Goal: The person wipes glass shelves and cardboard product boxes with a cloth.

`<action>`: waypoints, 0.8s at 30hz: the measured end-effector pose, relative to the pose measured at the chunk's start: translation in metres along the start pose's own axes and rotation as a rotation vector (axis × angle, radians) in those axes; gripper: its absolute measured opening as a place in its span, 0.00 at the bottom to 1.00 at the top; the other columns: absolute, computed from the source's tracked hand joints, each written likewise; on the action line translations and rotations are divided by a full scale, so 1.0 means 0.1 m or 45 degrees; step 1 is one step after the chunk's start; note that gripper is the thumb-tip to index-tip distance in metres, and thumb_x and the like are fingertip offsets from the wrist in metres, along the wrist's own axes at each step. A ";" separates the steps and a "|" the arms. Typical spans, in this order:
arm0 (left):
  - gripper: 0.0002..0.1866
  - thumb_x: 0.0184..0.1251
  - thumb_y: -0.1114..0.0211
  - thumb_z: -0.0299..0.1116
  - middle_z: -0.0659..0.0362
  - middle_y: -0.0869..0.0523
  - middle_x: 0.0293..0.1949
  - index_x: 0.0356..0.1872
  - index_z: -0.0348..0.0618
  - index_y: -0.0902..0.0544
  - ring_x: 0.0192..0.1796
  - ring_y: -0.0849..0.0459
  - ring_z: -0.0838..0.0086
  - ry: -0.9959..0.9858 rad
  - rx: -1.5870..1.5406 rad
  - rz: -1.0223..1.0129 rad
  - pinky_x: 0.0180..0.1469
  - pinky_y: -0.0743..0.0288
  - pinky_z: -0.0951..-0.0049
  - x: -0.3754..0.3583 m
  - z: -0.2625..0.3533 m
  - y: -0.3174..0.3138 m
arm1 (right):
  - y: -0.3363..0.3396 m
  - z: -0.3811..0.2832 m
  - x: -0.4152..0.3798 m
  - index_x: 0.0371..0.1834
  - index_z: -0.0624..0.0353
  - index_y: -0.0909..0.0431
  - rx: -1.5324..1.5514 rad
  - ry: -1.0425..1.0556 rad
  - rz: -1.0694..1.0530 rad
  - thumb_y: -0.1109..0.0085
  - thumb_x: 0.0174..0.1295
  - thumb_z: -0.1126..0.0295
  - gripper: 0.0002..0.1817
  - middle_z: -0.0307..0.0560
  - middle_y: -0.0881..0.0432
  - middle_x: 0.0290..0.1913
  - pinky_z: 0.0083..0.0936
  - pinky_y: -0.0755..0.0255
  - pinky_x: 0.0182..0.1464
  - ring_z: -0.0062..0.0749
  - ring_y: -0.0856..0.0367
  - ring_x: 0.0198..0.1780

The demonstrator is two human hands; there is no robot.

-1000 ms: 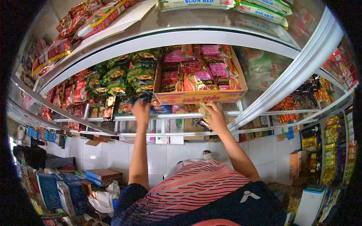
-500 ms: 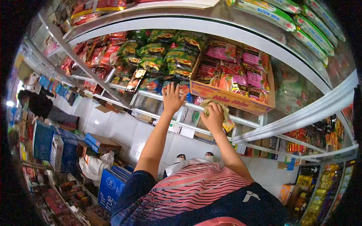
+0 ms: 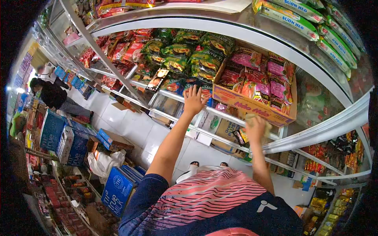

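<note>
My left hand (image 3: 194,100) has its fingers spread over the front of some blue and red packets (image 3: 173,85) at the shelf edge, holding nothing. A folded beige cloth (image 3: 266,126) is in my right hand (image 3: 256,126), pressed near the white front rail of the shelf (image 3: 232,118); the hand is slightly blurred. Just behind it stands an open orange carton (image 3: 236,100) of pink and red noodle packets (image 3: 280,84). Green noodle packets (image 3: 175,65) are stacked left of the carton.
Green and white packs (image 3: 289,20) lie on the glass shelf above. Blue milk cartons (image 3: 117,190) and a white bag (image 3: 105,163) stand on the left. Farther back, a person in dark clothes (image 3: 53,94) bends forward, with another person behind.
My right hand has moved right with the cloth, along the rail below the carton. The whole view has shifted, and more of the people at the far left shows. My left hand stays by the packets.
</note>
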State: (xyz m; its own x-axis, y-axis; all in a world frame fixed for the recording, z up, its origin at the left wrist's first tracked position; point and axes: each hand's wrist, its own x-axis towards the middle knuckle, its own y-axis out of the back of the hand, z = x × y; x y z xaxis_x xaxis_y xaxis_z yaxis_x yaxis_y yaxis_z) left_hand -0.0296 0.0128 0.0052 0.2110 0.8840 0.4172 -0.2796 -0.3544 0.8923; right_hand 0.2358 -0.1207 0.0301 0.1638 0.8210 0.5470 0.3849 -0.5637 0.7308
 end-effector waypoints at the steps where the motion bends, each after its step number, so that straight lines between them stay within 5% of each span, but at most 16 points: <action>1: 0.34 0.58 0.55 0.59 0.49 0.39 0.62 0.58 0.44 0.35 0.64 0.43 0.57 -0.012 0.017 0.017 0.61 0.56 0.47 0.00 -0.02 -0.04 | -0.12 -0.20 0.06 0.27 0.57 0.26 0.064 0.057 -0.062 0.39 0.37 0.69 0.11 0.47 0.27 0.34 0.39 0.38 0.47 0.46 0.32 0.41; 7: 0.34 0.58 0.56 0.59 0.49 0.38 0.61 0.58 0.45 0.35 0.64 0.43 0.58 0.019 0.041 0.024 0.61 0.55 0.47 -0.02 -0.01 -0.04 | -0.44 -0.76 0.21 0.39 0.56 0.24 0.275 0.304 -0.188 0.40 0.41 0.69 0.17 0.46 0.25 0.39 0.36 0.38 0.50 0.44 0.31 0.45; 15: 0.35 0.58 0.56 0.61 0.51 0.42 0.64 0.60 0.47 0.37 0.66 0.47 0.59 0.077 0.033 -0.107 0.63 0.58 0.49 0.02 0.03 0.06 | 0.26 0.26 -0.01 0.27 0.61 0.24 0.103 0.027 -0.052 0.39 0.39 0.71 0.10 0.48 0.25 0.35 0.37 0.36 0.46 0.44 0.29 0.41; 24: 0.35 0.57 0.52 0.60 0.52 0.41 0.63 0.59 0.46 0.36 0.65 0.44 0.59 0.076 0.012 -0.046 0.63 0.56 0.48 -0.02 0.03 0.03 | -0.82 -0.85 0.24 0.31 0.59 0.25 0.269 0.346 -0.151 0.42 0.43 0.67 0.12 0.50 0.25 0.35 0.39 0.37 0.49 0.46 0.30 0.42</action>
State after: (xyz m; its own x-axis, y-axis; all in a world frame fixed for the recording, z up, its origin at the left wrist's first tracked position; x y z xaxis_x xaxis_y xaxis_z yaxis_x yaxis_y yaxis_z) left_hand -0.0287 0.0087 0.0078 0.1642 0.9129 0.3738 -0.2640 -0.3244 0.9083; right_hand 0.1310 -0.0624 0.0183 -0.1295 0.8095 0.5727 0.5703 -0.4116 0.7108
